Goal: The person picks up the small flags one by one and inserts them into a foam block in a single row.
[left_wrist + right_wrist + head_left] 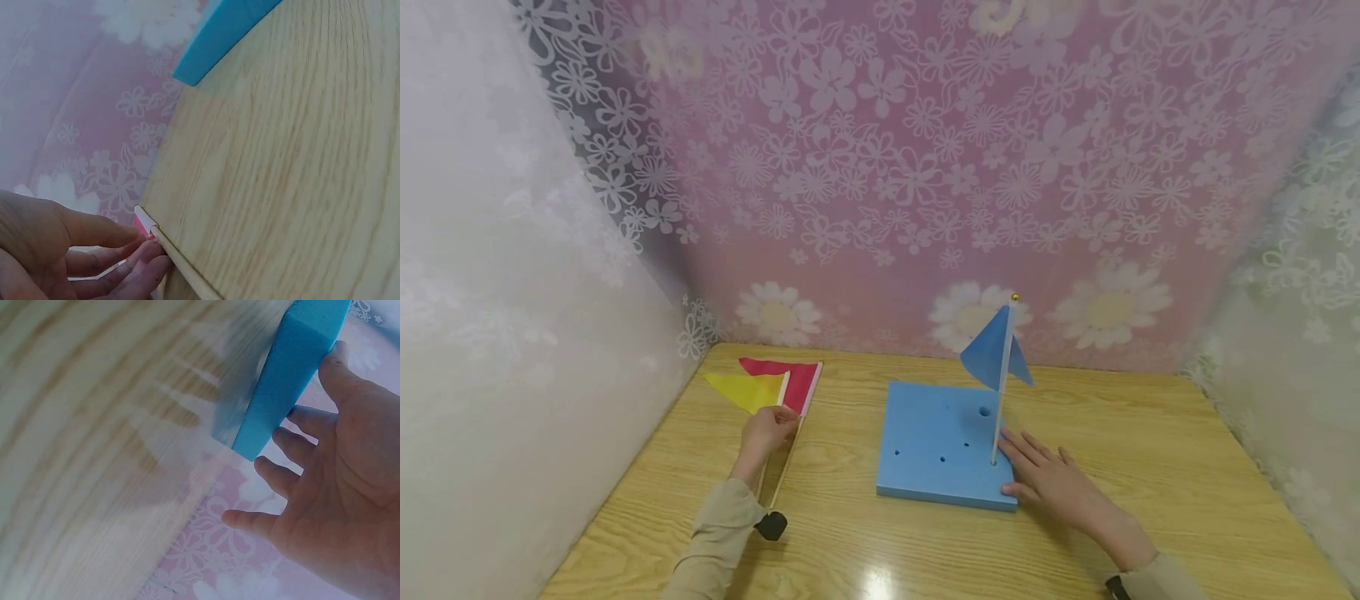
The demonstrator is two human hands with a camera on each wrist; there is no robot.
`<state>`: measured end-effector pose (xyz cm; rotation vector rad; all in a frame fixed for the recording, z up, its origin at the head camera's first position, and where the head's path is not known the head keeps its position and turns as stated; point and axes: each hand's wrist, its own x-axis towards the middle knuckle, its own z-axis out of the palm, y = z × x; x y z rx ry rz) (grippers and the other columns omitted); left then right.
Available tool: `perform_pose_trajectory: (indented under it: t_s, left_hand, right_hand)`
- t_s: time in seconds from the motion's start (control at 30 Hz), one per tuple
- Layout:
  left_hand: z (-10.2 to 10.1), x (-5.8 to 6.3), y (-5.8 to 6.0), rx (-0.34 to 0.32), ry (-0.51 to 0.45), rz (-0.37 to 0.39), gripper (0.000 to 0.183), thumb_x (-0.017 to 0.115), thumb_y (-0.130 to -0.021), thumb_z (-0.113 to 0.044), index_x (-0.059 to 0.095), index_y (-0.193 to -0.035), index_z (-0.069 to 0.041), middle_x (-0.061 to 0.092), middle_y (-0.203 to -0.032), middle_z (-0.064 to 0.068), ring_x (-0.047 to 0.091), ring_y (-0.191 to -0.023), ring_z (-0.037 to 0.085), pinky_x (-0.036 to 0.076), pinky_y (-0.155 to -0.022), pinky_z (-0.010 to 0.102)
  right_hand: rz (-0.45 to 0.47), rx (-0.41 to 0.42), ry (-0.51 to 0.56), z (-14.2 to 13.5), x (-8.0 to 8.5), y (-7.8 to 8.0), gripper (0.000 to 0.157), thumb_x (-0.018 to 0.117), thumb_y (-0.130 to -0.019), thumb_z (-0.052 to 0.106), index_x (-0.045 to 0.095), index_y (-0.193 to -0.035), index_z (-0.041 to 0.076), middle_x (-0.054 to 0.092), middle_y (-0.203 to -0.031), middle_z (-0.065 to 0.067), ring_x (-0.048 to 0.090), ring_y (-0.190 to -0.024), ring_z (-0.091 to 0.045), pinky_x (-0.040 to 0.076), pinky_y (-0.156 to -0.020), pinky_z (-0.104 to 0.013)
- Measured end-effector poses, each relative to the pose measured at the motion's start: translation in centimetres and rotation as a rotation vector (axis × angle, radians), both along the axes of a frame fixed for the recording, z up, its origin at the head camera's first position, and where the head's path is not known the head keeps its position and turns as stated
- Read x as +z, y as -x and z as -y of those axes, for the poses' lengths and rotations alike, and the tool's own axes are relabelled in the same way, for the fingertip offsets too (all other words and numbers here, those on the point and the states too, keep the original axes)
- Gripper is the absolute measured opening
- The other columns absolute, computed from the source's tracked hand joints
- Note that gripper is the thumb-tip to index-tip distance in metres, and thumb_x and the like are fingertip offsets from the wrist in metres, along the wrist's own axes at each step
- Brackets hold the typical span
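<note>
My left hand [769, 432] is over two small flags lying on the table at the left. Its thumb and fingertips pinch the red flag [802, 392] by the lower edge of its cloth, next to the wooden stick [184, 265]. The yellow flag [748, 389] lies beside it, its stick partly hidden under the hand. My right hand [1060, 483], fingers spread, rests against the right side of a blue foam board [917, 425]. A blue flag [988, 346] with a gold tip stands upright in a hole near the board's right edge.
Several other holes [943, 459] show in the board's top. The wooden table [827, 550] meets a pink flowered curtain [880, 208] at the back, with pale sheets at both sides. A small black object [771, 525] is at my left cuff.
</note>
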<state>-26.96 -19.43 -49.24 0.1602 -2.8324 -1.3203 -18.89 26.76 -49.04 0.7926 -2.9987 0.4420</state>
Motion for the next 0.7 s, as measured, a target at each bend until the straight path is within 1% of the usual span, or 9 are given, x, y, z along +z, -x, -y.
perform_pose_trajectory:
  t_s: [0.13,0.23,0.43,0.53,0.6,0.7]
  left_hand:
    - [0.05,-0.38,-0.16,-0.003,0.015,-0.004,0.016,0.077,-0.085,-0.005,0.073,-0.098,0.005,0.074,-0.085,0.012,0.071,-0.07,0.021,0.059,-0.066,0.032]
    - [0.04,-0.73,-0.19,-0.005,0.036,-0.026,0.019,0.081,-0.08,-0.004,0.074,-0.095,0.004,0.075,-0.082,0.011,0.071,-0.065,0.018,0.056,-0.062,0.031]
    - [-0.12,-1.07,-0.04,0.016,0.038,-0.024,0.015,0.078,-0.079,-0.002,0.075,-0.093,0.003,0.074,-0.078,0.009,0.067,-0.06,0.014,0.052,-0.056,0.027]
    - [-0.17,-1.07,0.0,0.028,0.056,-0.031,0.016,0.076,-0.079,-0.004,0.077,-0.094,0.002,0.074,-0.08,0.008,0.063,-0.062,0.012,0.05,-0.057,0.027]
    - [-0.23,-1.03,0.01,0.029,0.069,-0.049,0.017,0.075,-0.079,-0.005,0.078,-0.095,0.001,0.075,-0.082,0.009,0.062,-0.066,0.013,0.049,-0.06,0.027]
    - [-0.39,-0.89,0.05,0.025,0.066,-0.079,0.018,0.075,-0.083,-0.006,0.077,-0.098,0.001,0.075,-0.087,0.011,0.065,-0.073,0.018,0.05,-0.064,0.029]
  right_hand:
    - [0.001,-0.002,0.0,-0.03,-0.01,0.03,0.07,0.058,-0.1,0.047,0.041,-0.156,0.009,0.035,-0.161,-0.017,0.035,-0.144,-0.045,0.028,-0.102,-0.081]
    - [0.005,-0.004,-0.001,-0.04,-0.03,0.06,0.07,0.058,-0.1,0.048,0.041,-0.156,0.009,0.035,-0.161,-0.017,0.035,-0.145,-0.045,0.028,-0.103,-0.081]
    - [0.015,-0.004,-0.008,0.02,-0.08,0.13,0.07,0.057,-0.1,0.049,0.041,-0.155,0.008,0.035,-0.161,-0.016,0.034,-0.145,-0.045,0.028,-0.102,-0.081]
    - [0.021,-0.006,-0.009,0.03,-0.08,0.12,0.07,0.056,-0.1,0.049,0.04,-0.156,0.008,0.034,-0.162,-0.016,0.034,-0.145,-0.045,0.027,-0.102,-0.081]
    - [0.018,-0.006,-0.009,0.03,-0.05,0.1,0.07,0.056,-0.1,0.048,0.04,-0.156,0.008,0.034,-0.162,-0.016,0.034,-0.145,-0.045,0.028,-0.102,-0.081]
    - [0.012,-0.007,-0.01,0.04,-0.02,0.07,0.07,0.057,-0.1,0.048,0.041,-0.155,0.008,0.034,-0.162,-0.016,0.034,-0.145,-0.045,0.028,-0.102,-0.081]
